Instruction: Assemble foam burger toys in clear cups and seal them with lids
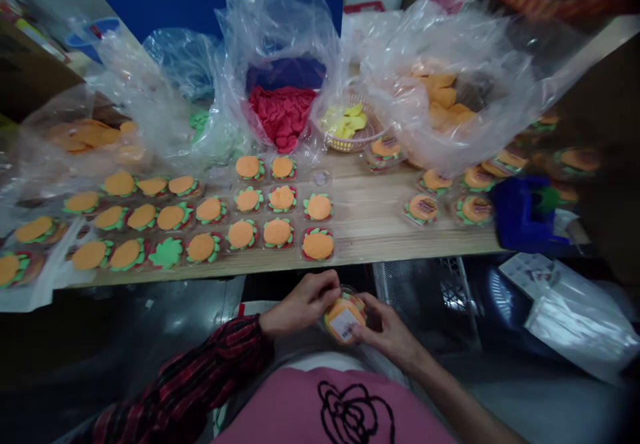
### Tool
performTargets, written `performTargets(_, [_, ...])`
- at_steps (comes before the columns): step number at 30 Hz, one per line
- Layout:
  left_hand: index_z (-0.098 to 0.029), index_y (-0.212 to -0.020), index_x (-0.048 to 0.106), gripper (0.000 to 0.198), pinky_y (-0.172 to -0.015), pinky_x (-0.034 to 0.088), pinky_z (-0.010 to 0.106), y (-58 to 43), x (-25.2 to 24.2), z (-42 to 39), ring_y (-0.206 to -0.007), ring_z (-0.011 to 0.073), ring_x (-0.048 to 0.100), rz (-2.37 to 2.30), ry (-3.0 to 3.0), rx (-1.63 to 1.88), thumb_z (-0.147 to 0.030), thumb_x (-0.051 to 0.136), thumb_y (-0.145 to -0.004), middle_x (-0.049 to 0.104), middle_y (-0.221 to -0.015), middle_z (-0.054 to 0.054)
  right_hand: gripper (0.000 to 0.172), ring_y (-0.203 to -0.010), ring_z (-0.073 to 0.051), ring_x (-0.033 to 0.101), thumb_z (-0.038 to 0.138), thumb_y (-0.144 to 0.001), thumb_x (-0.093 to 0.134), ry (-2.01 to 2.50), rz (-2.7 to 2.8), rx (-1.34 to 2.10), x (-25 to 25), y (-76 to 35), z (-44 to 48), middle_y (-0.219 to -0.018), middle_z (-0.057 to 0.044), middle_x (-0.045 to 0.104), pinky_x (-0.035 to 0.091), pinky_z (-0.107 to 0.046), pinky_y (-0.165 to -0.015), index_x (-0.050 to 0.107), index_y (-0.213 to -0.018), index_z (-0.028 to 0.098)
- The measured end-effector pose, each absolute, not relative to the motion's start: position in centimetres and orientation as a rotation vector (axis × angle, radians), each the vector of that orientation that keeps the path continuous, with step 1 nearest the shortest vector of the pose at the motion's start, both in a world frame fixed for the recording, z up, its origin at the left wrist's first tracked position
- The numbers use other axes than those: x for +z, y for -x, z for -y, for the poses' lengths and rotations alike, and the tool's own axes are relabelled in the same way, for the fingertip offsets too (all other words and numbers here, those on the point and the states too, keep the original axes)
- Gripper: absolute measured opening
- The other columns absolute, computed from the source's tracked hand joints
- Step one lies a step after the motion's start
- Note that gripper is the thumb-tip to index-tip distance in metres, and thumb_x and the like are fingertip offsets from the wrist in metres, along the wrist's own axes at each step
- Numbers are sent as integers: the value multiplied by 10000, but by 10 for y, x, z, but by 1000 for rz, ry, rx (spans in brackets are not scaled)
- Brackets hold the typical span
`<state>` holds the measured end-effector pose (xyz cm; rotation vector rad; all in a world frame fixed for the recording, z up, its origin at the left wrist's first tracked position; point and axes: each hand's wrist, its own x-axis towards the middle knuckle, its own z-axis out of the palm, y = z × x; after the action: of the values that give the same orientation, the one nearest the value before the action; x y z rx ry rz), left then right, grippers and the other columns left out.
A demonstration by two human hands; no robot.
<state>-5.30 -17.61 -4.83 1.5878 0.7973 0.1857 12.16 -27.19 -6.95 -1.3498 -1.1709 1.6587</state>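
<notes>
A toy burger in a clear plastic pack [343, 321] is held in front of my body, below the table edge. It has an orange bun, and a white label with a barcode faces me. My right hand [385, 332] grips the pack from the right, thumb on the label. My left hand [309, 301] is closed, its curled fingertips at the upper left edge of the pack; part of the grip is hidden. Beyond my hands, rows of similar toy burgers [242, 234] lie in clear trays on the wooden table [370, 231]. One tray shows a green lettuce piece [167, 252] on top.
Plastic bags hold red pieces [285, 114], orange buns [445, 101] and green pieces [199, 121]. A basket [357, 143] contains yellow pieces. At right stand labelled burgers [421, 209] and a blue tape dispenser [517, 214]. A plastic bag [583, 317] lies below the table.
</notes>
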Motion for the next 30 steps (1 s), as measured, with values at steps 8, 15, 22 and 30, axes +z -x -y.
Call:
performTargets(8, [-244,-1084,482,407,-711,456,314,-1,-36,186,-874,181,556,-751,-606,543,-543,447,-811,556,-1051,54,345,-979,-247,545,190,-753,604,1675,1636,310,-48,-148,251,-1050,-102,608,440,-406,-862,542,-1092,188])
performTargets(15, [-162,-950,583,354,-779,476,385,-29,-32,161,-777,186,616,-691,-130,682,-474,540,-789,642,-874,58,331,-979,-209,577,176,-849,496,1582,1585,327,-46,-160,253,-1142,-110,576,474,-348,-829,508,-1180,190])
performTargets(22, [-102,-841,611,456,-792,485,435,-30,-24,144,-760,238,641,-670,-66,704,-542,513,-770,667,-783,110,379,-573,-173,532,398,-899,364,1873,1361,255,-72,-219,233,-575,-30,557,424,-303,-589,555,-652,184])
performTargets(30, [-147,-885,600,215,-673,537,314,-42,-30,146,-707,189,669,-934,-341,720,-82,641,-684,681,-804,26,287,-505,-135,490,400,-891,391,1977,974,287,-57,-273,255,-555,21,517,403,-249,-524,543,-803,173])
